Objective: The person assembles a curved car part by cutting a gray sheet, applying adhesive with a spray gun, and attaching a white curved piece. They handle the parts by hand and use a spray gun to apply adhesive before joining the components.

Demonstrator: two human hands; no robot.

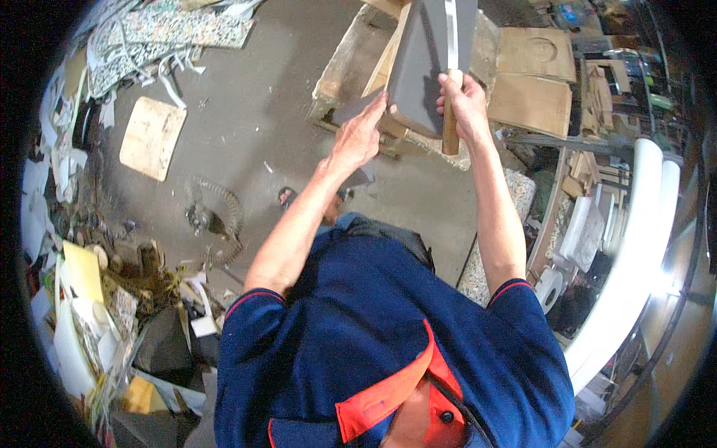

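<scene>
My right hand is closed around the wooden handle of a long-bladed knife. The bright narrow blade points away from me and lies over a dark grey foam block. My left hand has its fingers stretched out against the block's left near edge; its palm faces away from view. The block is tilted, with its near corner between my two hands. Below it, a wooden crate-like frame is partly hidden by the block.
A pale square board and a coiled hose lie on the floor at left. Speckled foam sheets and scraps are heaped along the left. Brown cardboard pieces lie at right, near long white foam rolls.
</scene>
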